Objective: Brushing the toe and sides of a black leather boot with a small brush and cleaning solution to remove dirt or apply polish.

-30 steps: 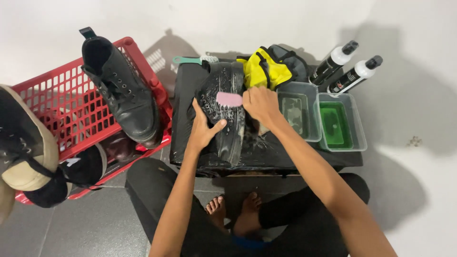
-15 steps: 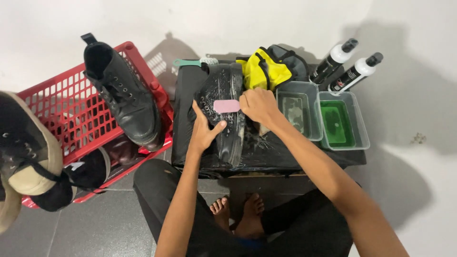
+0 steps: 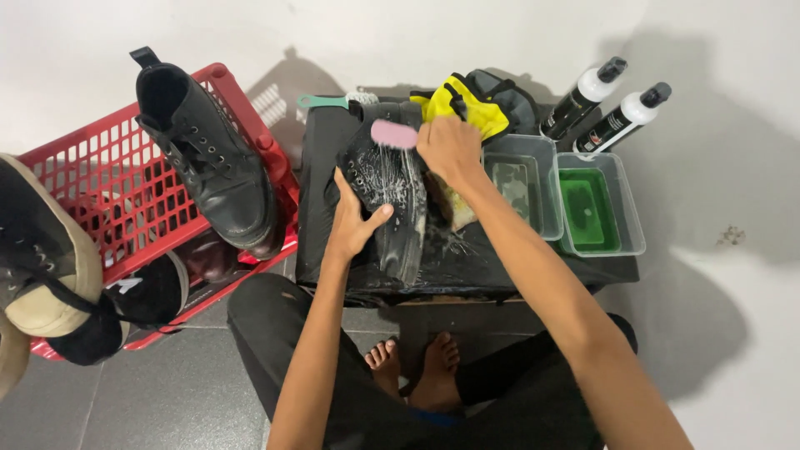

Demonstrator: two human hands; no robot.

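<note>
A black lace-up boot (image 3: 390,200), wet with white foam, lies on a low table wrapped in black plastic (image 3: 321,175). My left hand (image 3: 354,223) grips the boot's side and steadies it. My right hand (image 3: 450,148) holds a pink brush (image 3: 393,133) against the boot's upper end, bristles down on the foamy leather. Under my right wrist shows part of a yellowish sponge (image 3: 457,208).
A red plastic crate (image 3: 100,192) at the left holds a second black boot (image 3: 208,162) and other shoes. Two clear tubs, one greyish (image 3: 518,179), one with green liquid (image 3: 590,208), stand right of the boot. Two black bottles (image 3: 612,104), a yellow cloth (image 3: 467,102) and a green-handled brush (image 3: 329,101) sit behind.
My right hand has moved the pink brush from the middle of the boot up to its far end. My left hand keeps its grip on the boot's side.
</note>
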